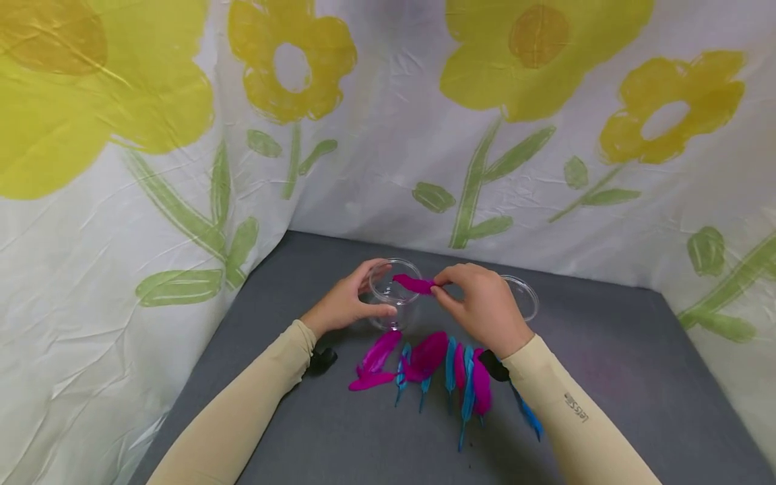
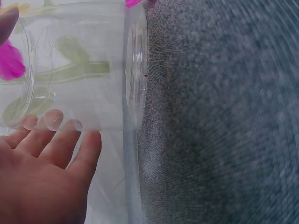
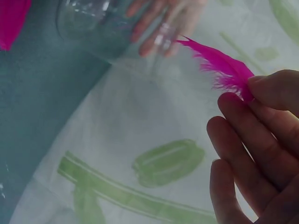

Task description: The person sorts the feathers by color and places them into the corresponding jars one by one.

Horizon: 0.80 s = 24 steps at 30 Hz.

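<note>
The left hand grips the upright jar from nine o'clock, thumb across its front. The pink feather points toward nine, its tip at the jar's mouth. Loose feathers lie from six to four o'clock of the jar. The right hand pinches the pink feather between thumb and fingertips; a lid shows at three.

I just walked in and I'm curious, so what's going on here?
A person is handling feathers with both hands at a grey table. The left hand holds a clear jar, while the right hand pinches a magenta feather, its tip at the jar's open mouth. More magenta feathers and blue feathers lie on the table. A clear round lid lies beyond the right hand.
</note>
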{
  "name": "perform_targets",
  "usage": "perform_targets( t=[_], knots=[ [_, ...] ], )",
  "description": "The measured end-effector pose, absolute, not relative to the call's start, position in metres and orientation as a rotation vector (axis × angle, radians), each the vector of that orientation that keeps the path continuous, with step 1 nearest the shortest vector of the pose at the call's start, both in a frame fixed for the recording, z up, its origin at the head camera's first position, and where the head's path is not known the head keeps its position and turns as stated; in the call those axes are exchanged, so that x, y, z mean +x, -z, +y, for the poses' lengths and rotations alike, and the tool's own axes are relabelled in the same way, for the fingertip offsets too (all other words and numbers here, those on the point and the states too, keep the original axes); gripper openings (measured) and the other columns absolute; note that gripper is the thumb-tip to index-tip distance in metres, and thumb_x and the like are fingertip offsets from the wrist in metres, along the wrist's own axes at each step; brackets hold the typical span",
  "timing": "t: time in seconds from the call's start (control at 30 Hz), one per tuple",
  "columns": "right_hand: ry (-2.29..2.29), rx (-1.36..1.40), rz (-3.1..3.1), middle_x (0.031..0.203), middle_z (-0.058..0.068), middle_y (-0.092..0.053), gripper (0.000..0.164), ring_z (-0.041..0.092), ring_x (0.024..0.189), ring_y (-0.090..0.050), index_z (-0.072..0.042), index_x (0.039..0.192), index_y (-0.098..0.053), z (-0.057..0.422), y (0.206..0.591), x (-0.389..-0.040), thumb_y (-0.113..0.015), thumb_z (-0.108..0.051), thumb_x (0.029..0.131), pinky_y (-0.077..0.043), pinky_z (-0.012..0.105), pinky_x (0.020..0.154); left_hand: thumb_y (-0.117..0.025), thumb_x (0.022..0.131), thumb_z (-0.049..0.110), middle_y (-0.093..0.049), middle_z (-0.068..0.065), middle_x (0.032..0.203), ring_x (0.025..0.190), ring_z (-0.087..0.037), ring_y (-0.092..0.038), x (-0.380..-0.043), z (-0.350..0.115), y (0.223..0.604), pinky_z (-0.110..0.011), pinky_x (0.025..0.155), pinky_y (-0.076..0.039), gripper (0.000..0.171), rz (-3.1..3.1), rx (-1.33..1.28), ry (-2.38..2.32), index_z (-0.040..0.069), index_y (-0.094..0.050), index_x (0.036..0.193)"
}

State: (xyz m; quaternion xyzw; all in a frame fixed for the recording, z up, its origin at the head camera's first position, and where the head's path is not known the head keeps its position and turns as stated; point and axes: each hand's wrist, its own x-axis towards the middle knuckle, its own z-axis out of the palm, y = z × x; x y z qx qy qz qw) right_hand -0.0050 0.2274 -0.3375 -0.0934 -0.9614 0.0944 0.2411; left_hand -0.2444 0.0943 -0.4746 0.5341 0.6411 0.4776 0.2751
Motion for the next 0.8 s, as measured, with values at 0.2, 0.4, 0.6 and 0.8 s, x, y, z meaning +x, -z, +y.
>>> perform_targets(
  t=[0.2,0.4,0.6,0.8],
  knots=[
    [-0.221,-0.243,-2.656,0.090,-0.008,-0.073,0.005,0.013,0.083,-0.068,-0.021,0.093,-0.076,0.230,0.349,-0.021,-0.075,-0.025,0.092,-0.056,0.034,0.073,-0.082,0.078,0.055,-0.040,0.010,0.160,0.147,-0.005,-0.037,-0.246,0.096,0.479,-0.043,0.120,-0.036,0.096,1.714,1.430,-1.273,0.041,-0.025,0.154],
    [-0.157,-0.191,-2.643,0.088,-0.006,-0.073,0.004,0.014,0.077,-0.066,-0.020,0.091,-0.076,0.229,0.358,-0.037,-0.078,-0.020,0.088,-0.056,0.033,0.070,-0.082,0.079,0.052,-0.040,0.006,0.160,0.147,-0.005,-0.038,-0.248,0.096,0.478,-0.044,0.120,-0.035,0.097,1.693,1.439,-1.291,0.035,-0.026,0.156],
    [-0.040,-0.136,-2.603,0.086,-0.003,-0.075,0.004,0.016,0.075,-0.066,-0.016,0.089,-0.077,0.224,0.370,-0.052,-0.079,-0.015,0.085,-0.055,0.037,0.075,-0.082,0.079,0.053,-0.041,0.009,0.159,0.145,-0.004,-0.039,-0.247,0.095,0.478,-0.041,0.120,-0.037,0.093,1.704,1.428,-1.286,0.042,-0.028,0.153],
    [0.006,-0.138,-2.603,0.088,-0.002,-0.075,0.009,0.017,0.078,-0.068,-0.015,0.091,-0.078,0.219,0.379,-0.059,-0.081,-0.019,0.084,-0.055,0.037,0.077,-0.082,0.080,0.051,-0.042,0.010,0.159,0.147,-0.009,-0.040,-0.247,0.094,0.477,-0.042,0.120,-0.037,0.092,1.691,1.439,-1.299,0.039,-0.028,0.154]
  ],
)
